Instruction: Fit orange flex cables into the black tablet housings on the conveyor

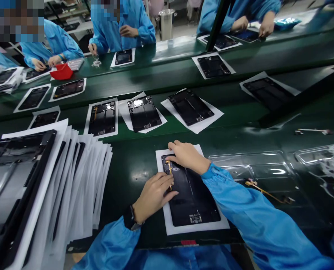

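A black tablet housing point(195, 198) lies on a white sheet point(169, 225) on the green bench before me. Along its upper left part runs a yellow-orange flex cable point(170, 169). My left hand point(155, 191), with a dark watch at the wrist, has its fingers closed on the cable's lower end. Reaching over the housing's top, my right hand point(188, 155) has thumb and fingers closed at the cable's upper end. Fingers partly cover both cable ends.
Stacked housings with white sheets point(79, 187) rise on the left. Clear plastic trays point(248, 167) and another flex cable point(268, 193) lie right. Several housings point(144, 114) rest on the line beyond. A dark post point(301, 97) slants at right. Co-workers in blue sit opposite, near a red box point(61, 72).
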The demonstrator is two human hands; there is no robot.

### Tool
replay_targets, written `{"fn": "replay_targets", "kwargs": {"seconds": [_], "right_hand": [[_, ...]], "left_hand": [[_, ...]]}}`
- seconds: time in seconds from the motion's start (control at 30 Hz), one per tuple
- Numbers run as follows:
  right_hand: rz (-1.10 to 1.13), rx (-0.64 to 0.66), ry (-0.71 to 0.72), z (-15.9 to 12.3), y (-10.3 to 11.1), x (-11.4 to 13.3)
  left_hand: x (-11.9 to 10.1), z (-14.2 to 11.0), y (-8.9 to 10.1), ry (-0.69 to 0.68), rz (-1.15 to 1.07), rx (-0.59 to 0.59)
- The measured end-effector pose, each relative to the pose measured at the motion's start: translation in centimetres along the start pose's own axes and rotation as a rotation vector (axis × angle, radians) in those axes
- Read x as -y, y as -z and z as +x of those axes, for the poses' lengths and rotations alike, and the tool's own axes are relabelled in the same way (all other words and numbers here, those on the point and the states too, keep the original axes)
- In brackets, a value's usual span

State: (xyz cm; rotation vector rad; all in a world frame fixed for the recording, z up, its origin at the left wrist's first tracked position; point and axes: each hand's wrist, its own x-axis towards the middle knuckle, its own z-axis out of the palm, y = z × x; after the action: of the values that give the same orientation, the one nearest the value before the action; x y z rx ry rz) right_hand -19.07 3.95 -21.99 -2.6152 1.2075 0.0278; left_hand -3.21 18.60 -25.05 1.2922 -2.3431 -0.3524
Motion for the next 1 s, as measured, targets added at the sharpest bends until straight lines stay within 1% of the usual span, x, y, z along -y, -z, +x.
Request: {"fn": "replay_targets", "kwargs": {"seconds": [0.07,0.13,0.2,0.27,0.33,0.4,0.5,0.57,0.63,0.73,0.87,1.0], "right_hand": [[0.103,-0.011,0.003,-1.1,0.6,0.1],[0.251,0.012,0.042,-2.6,1.3,0.1],[0.343,0.039,0.065,-4.5,2.2,0.2],[0.385,0.064,0.043,-6.6,3.0,0.5],[0.411,0.099,-0.010,-8.5,3.5,1.1],[0.403,0.102,-0.071,-10.0,3.3,1.8],[0.376,0.070,-0.107,-11.6,1.8,2.8],[0.368,0.027,-0.073,-12.0,0.4,3.3],[0.340,-0.047,-0.018,-12.1,-0.9,3.8],[0.237,-0.114,0.063,-11.5,-2.3,4.7],[0.069,-0.073,0.113,-10.6,-3.0,6.2],[-0.001,-0.046,0.141,-10.1,-3.3,7.4]], "left_hand": [[0.2,-0.1,0.5,0.005,-0.047,0.037],[0.3,-0.1,0.8,-0.006,-0.015,0.085],[0.3,-0.1,1.0,-0.028,0.034,0.138],[0.3,0.0,1.2,-0.045,0.068,0.176],[0.4,-0.1,1.5,-0.066,0.075,0.206],[0.5,-0.4,1.9,-0.076,0.050,0.225],[0.7,-1.2,2.1,-0.074,-0.017,0.232],[0.7,-1.7,1.9,-0.066,-0.051,0.229],[0.6,-2.1,1.8,-0.052,-0.072,0.218],[0.4,-2.3,1.9,-0.042,-0.092,0.205],[0.2,-2.6,2.6,-0.063,-0.103,0.236],[0.4,-3.0,3.0,-0.043,-0.111,0.231]]}}
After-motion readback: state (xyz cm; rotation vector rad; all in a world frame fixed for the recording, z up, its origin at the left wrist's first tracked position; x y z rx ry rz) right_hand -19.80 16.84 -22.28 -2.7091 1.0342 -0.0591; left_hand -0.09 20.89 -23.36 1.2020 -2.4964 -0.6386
